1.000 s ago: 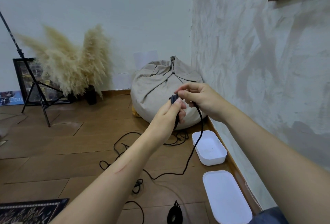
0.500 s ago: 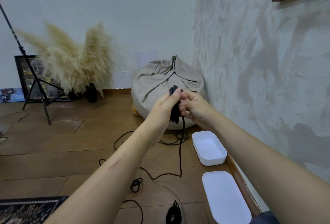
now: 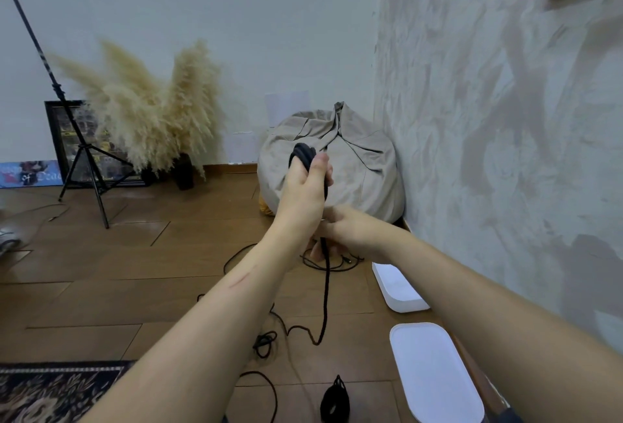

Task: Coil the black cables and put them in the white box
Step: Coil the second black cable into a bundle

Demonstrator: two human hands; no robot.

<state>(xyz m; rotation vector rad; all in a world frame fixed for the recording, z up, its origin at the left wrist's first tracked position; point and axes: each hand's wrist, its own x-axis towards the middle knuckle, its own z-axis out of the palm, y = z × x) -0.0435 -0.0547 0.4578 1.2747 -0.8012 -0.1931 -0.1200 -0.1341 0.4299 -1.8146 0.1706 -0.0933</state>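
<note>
1. Coil (image 3: 303, 154) status: the left hand (image 3: 305, 193) is gripping a bundle of black loops, raised in front of the beige bean bag (image 3: 357, 166). I am seeing its fingers and thumb clamping round the bundle.
2. The right hand (image 3: 354, 233) is sitting just below the left one. Its fingers are curling round the black cable (image 3: 325, 291) that is dropping from the coil.
3. The black cable is hanging straight down to the wooden floor (image 3: 135, 271), then bending left towards the loose cables (image 3: 266, 343) lying near the floor's middle.
4. The white box (image 3: 399, 291) is lying open on the floor along the right wall, partly hidden by the right forearm. The hanging cable is running near it but apart from it.
5. A flat white lid (image 3: 435, 375) is lying nearer to me along the same wall. A small wound bundle (image 3: 335, 402) is lying just left of it.
6. Pampas grass (image 3: 151, 112) and a tripod (image 3: 81, 156) are standing at the floor's far left.
</note>
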